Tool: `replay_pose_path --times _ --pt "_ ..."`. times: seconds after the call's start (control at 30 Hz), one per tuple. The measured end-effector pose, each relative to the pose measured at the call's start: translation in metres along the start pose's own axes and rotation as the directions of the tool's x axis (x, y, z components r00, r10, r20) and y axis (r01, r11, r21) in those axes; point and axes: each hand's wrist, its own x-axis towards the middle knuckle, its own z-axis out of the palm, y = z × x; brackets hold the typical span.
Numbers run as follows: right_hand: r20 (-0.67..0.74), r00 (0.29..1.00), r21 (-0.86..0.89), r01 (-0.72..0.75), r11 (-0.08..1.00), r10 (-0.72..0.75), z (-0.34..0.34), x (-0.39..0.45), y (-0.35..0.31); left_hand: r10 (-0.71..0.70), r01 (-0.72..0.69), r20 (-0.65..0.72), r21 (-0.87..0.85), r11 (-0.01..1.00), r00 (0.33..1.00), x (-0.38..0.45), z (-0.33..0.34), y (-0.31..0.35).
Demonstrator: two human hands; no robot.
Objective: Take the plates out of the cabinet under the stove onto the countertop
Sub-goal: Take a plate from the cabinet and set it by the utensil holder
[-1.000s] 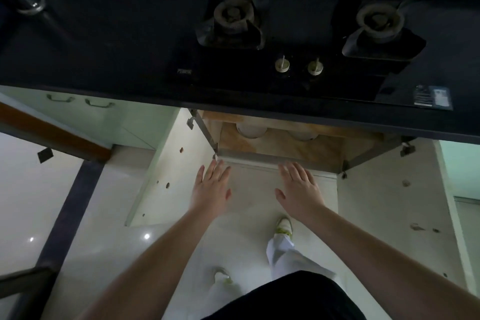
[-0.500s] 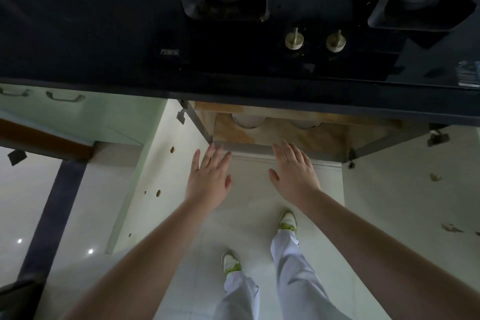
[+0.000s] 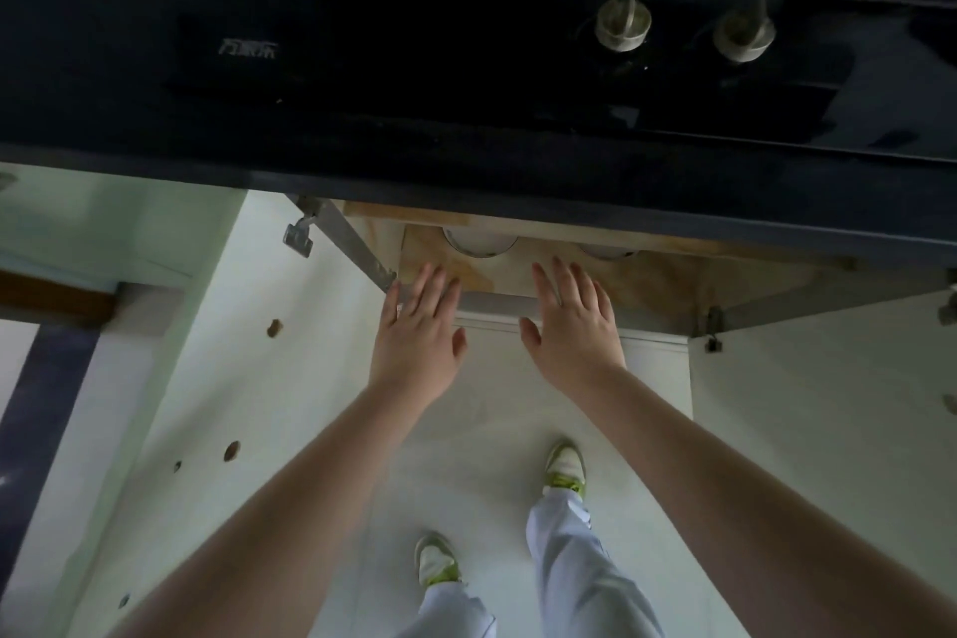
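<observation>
1. The black countertop [image 3: 155, 140] filled the upper part of the view, with the glossy stove [image 3: 466, 42] set into it; nothing lay on its visible front strip.
2. The pale floor [image 3: 466, 456] spread below, and the person stood on it in light trousers [image 3: 575, 549] and white-and-green shoes [image 3: 565, 469].
3. The left cabinet door [image 3: 217, 378] hung wide open, showing its inner face with small round holes; the right cabinet door [image 3: 828, 430] stood open likewise.
4. Between the doors lay the cabinet [image 3: 663, 282] under the stove, its tan shelf bounded in front by a grey metal edge.
5. The left hand [image 3: 417, 334] was stretched forward, palm down, fingers straight and slightly spread, gripping nothing; its fingertips lay over the front edge of the shelf, near the left corner.
6. The right hand [image 3: 572, 326] was held the same way, flat and empty, just beside the left one but apart from it, its fingertips reaching over the shelf.
7. The plates showed as two pale round rims at the back of the shelf, mostly hidden under the countertop edge: the left plate [image 3: 479, 244] beyond the left hand, the right plate [image 3: 606, 251] beyond the right hand. Neither hand touched them.
8. Two pale stove knobs [image 3: 623, 23] stood side by side on the glass, right of centre.
</observation>
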Motion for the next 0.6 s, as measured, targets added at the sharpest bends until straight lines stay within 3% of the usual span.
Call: replay_pose_path --times 0.3,0.43,0.6 --pt "-0.106 0.994 -0.036 0.017 0.999 -0.021 0.050 0.080 0.008 -0.015 0.012 -0.072 -0.041 0.999 0.997 0.083 0.048 -0.002" --pt "-0.172 0.984 -0.006 0.040 0.999 -0.040 0.070 0.103 0.015 -0.016 0.005 -0.218 -0.052 0.999 0.976 0.108 0.071 -0.005" --pt "-0.416 0.904 -0.014 0.104 0.994 -0.101 0.092 0.114 0.019 0.044 -0.069 -0.439 -0.040 0.997 0.897 0.127 0.100 -0.017"
